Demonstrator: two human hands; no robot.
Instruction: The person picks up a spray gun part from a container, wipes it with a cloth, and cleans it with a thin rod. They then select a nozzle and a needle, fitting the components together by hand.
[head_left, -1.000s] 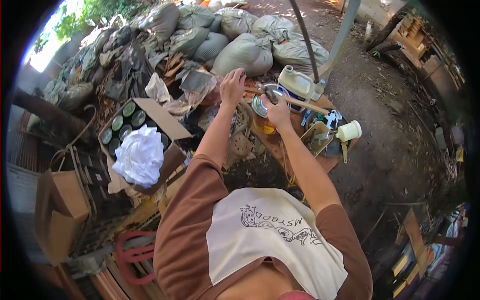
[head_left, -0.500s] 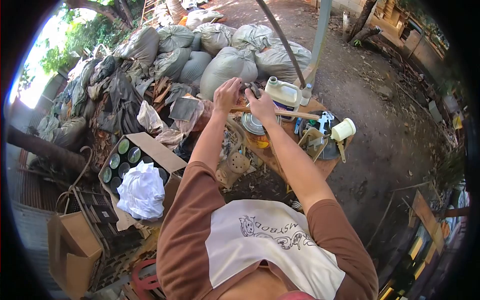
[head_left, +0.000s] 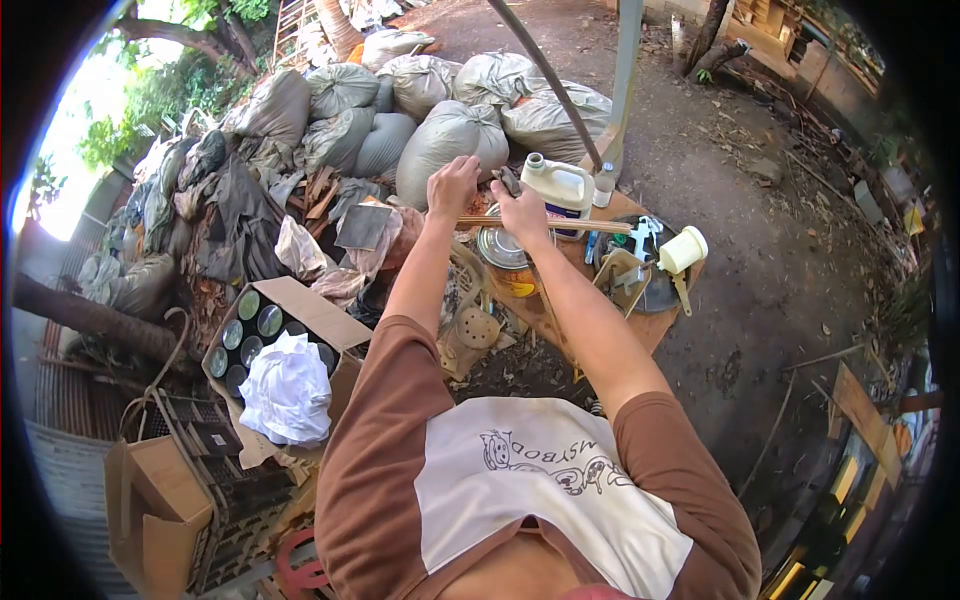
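Note:
Both my arms reach forward over a small wooden table. My left hand is closed, fingers bunched together, and whatever it may hold is hidden. Just to its right, my right hand is closed on a small dark grey piece, too small to name, which pokes out past the thumb. Thin wooden sticks lie crosswise by my right wrist. Partly covered by my right forearm is a round metal can with a yellow label. A white jug without a cap stands beyond my right hand.
On the table's right are a small clear bottle, a cream cup-shaped container and a light blue tool. Stuffed sacks lie ahead. At left, a cardboard box holds jars and a white cloth.
The view has shifted slightly. My left hand's fingers are drawn in more and sit a little farther from my right hand, which still holds the dark piece.

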